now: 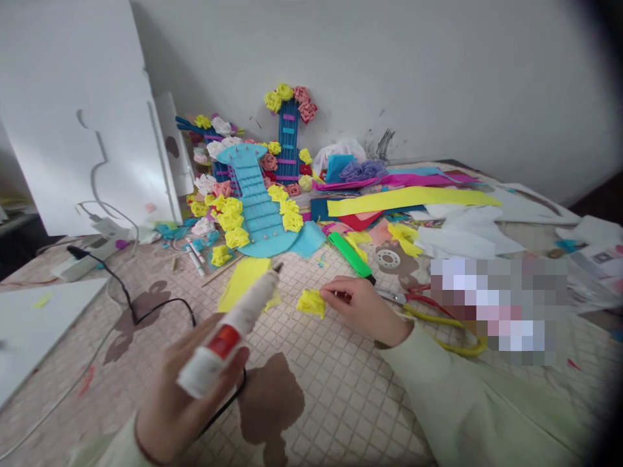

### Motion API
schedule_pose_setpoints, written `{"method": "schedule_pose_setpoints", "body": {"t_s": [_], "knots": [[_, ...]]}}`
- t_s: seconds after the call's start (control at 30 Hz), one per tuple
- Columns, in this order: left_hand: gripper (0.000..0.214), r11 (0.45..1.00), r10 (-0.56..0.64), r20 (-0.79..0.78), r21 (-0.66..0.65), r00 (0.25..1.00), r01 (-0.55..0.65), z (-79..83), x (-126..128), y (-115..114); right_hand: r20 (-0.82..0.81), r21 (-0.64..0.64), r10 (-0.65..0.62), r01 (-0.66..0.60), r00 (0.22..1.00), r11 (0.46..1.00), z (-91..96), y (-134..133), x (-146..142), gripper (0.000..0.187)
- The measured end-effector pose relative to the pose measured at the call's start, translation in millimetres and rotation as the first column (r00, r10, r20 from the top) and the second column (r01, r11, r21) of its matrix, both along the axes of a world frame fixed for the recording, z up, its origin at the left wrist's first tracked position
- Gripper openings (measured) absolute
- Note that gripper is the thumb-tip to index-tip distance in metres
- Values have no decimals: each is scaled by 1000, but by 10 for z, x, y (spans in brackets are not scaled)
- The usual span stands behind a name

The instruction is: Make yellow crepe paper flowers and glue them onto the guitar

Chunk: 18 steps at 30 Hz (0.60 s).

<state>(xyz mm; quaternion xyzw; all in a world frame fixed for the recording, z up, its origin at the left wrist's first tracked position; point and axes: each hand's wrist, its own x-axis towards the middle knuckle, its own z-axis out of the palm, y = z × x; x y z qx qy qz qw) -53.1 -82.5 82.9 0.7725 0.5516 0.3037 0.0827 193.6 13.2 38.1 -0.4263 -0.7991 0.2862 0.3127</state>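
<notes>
My left hand [168, 392] is wrapped round a white glue gun [243, 311] with a red label. Its dark nozzle points up and away, and a black cord trails beneath the hand. In my right hand [367, 308], the fingertips pinch the edge of a crumpled yellow paper flower [310, 303] low over the table. Between the hands and farther back lies a yellow paper sheet [243, 279], partly behind the nozzle. A light-blue guitar-shaped piece [263, 217] edged with yellow paper flowers leans beyond it.
A green box cutter [350, 254] lies behind my right hand, near scissors [460, 334] with yellow and red handles. Paper strips [413, 200] cover the back right. A power strip [87, 256] and cables sit left, below a white board [82, 117]. One area at right is blurred out.
</notes>
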Motion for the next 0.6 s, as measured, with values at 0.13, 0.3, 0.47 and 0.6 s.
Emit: {"method": "schedule_pose_setpoints", "body": {"t_s": [0.13,0.3,0.47,0.6], "knots": [[25,979,-194,-9,-64,981,193,-94,234,27,-34,-8,-14,13,999,1000,38,0,20,23],[23,961,-272,-86,-85,958,265,-168,259,92,-35,-9,18,-18,999,1000,80,-9,29,27],[21,958,-275,-140,-125,951,258,-191,251,103,-12,-6,15,-15,1000,1000,81,-8,36,27],[19,965,-250,-195,-136,948,226,-186,261,90,-13,-5,31,-32,999,999,88,-7,42,25]]}}
